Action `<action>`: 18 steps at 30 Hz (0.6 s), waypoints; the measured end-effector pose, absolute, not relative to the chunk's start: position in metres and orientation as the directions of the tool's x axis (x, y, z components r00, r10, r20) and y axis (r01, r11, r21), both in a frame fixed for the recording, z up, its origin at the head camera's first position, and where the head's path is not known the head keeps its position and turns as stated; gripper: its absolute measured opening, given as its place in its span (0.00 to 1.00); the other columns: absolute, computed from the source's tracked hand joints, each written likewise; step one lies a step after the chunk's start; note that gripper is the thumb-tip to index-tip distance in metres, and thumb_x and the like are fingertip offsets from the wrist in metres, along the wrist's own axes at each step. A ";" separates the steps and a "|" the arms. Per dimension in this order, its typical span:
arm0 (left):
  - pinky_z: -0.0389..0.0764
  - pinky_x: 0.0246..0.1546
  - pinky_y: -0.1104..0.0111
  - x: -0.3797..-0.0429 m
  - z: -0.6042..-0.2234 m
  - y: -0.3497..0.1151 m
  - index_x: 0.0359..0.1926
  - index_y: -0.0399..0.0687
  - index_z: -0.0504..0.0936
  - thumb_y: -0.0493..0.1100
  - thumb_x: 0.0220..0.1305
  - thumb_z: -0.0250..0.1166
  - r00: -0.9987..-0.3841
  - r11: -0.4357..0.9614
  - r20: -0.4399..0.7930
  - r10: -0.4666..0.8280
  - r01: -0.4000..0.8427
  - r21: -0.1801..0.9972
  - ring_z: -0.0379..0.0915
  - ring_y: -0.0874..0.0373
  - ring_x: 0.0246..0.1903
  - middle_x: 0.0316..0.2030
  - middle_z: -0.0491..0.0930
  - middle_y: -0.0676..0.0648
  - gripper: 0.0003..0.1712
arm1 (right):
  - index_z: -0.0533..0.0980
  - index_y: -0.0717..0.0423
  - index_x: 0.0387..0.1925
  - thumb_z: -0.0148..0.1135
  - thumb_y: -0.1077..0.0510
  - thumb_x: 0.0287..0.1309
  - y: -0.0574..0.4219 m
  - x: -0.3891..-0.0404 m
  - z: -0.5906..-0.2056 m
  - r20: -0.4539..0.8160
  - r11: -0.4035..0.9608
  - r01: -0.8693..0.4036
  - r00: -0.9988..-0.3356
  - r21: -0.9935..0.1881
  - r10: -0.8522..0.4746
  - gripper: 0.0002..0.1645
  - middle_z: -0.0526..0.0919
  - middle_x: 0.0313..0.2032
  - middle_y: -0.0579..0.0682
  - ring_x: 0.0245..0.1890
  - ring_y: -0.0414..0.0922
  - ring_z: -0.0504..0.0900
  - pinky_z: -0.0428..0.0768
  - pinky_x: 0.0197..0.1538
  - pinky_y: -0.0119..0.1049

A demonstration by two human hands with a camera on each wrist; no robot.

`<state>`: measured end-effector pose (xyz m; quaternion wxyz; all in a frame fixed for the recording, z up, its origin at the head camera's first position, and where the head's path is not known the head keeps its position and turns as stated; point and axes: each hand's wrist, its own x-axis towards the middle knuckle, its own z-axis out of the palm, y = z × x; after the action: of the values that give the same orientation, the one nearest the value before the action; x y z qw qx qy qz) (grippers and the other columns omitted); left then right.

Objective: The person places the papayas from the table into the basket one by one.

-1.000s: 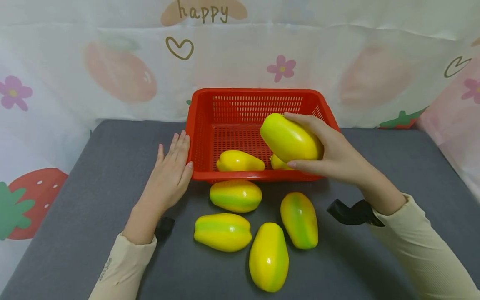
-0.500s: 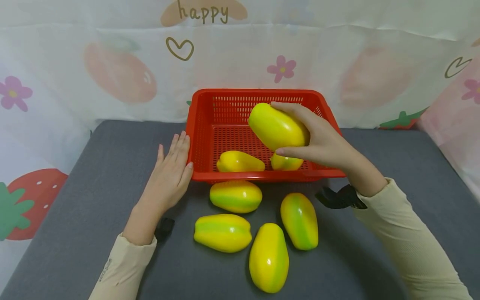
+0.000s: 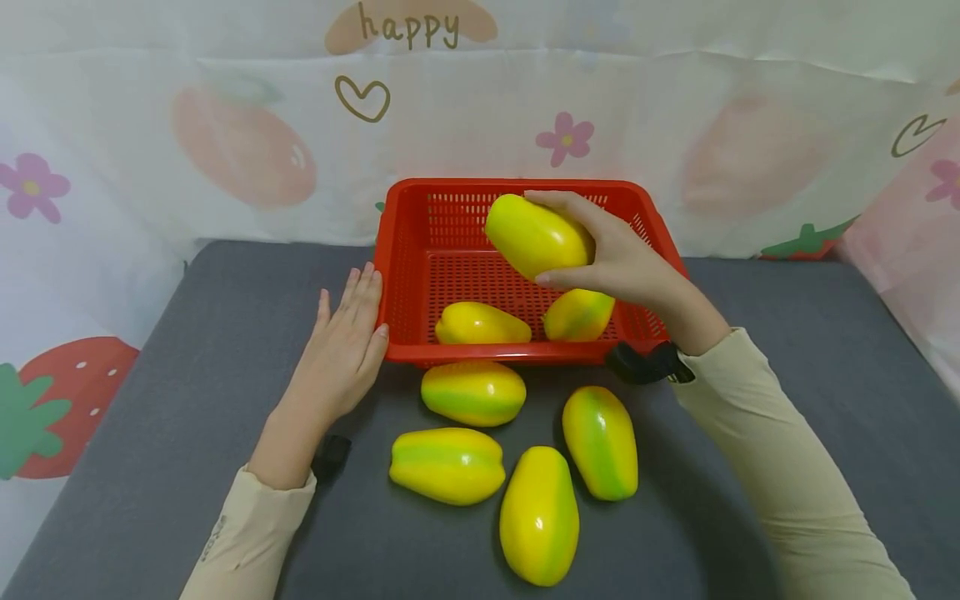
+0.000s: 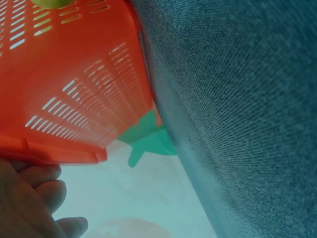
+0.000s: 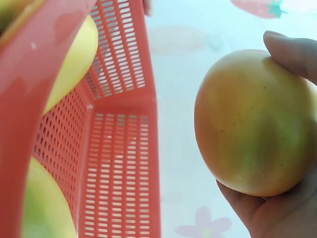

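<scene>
My right hand (image 3: 626,258) grips a yellow papaya (image 3: 534,237) above the red plastic basket (image 3: 495,354), thumb on the near side and fingers over the far side. In the right wrist view the held papaya (image 5: 252,124) shows its rounded end, with small dark specks. Two more papayas lie inside the basket along its front wall, one at the left (image 3: 482,323) and one at the right (image 3: 577,317). My left hand (image 3: 337,346) rests with straight fingers against the basket's left rim. The left wrist view shows its fingertips (image 4: 52,193) by that rim.
On the grey table (image 3: 247,333) before the basket lie several papayas: one (image 3: 472,393) close to its front wall, another (image 3: 447,467) nearer, one (image 3: 540,517) nearest, and one (image 3: 600,443) at the right. A printed cloth (image 3: 465,117) hangs behind the basket.
My right hand has carried the papaya left and farther back over the basket, uncovering more of the right-hand papaya inside. The left hand stays at the rim.
</scene>
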<state>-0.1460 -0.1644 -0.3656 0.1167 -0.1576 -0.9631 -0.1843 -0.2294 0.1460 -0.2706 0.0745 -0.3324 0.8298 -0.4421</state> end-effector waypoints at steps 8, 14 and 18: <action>0.35 0.67 0.45 -0.146 -0.365 -0.164 0.72 0.34 0.45 0.45 0.71 0.43 -0.924 0.884 0.282 0.260 0.345 0.315 0.34 0.47 0.72 0.72 0.44 0.38 0.35 | 0.59 0.42 0.68 0.70 0.57 0.50 0.140 -0.247 -0.276 0.110 0.370 -0.417 -0.773 -0.830 -0.624 0.46 0.68 0.57 0.47 0.50 0.48 0.69 0.74 0.49 0.46; 0.36 0.67 0.45 -0.146 -0.365 -0.164 0.72 0.35 0.45 0.45 0.71 0.43 -0.928 0.888 0.274 0.254 0.335 0.313 0.35 0.47 0.72 0.72 0.43 0.39 0.35 | 0.59 0.42 0.68 0.70 0.56 0.50 0.131 -0.261 -0.280 0.053 0.376 -0.377 -0.762 -0.846 -0.645 0.45 0.67 0.57 0.47 0.50 0.49 0.69 0.75 0.49 0.45; 0.36 0.67 0.45 -0.145 -0.365 -0.163 0.72 0.35 0.44 0.45 0.71 0.43 -0.929 0.888 0.269 0.253 0.333 0.317 0.35 0.46 0.72 0.72 0.43 0.39 0.35 | 0.58 0.43 0.68 0.70 0.56 0.48 0.124 -0.272 -0.285 0.001 0.416 -0.368 -0.750 -0.832 -0.662 0.46 0.67 0.57 0.47 0.50 0.50 0.69 0.75 0.49 0.45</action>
<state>-0.1454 -0.1632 -0.3645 0.1110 -0.1517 -0.9652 -0.1816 -0.2718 0.1238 -0.2845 0.1666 -0.3122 0.8247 -0.4411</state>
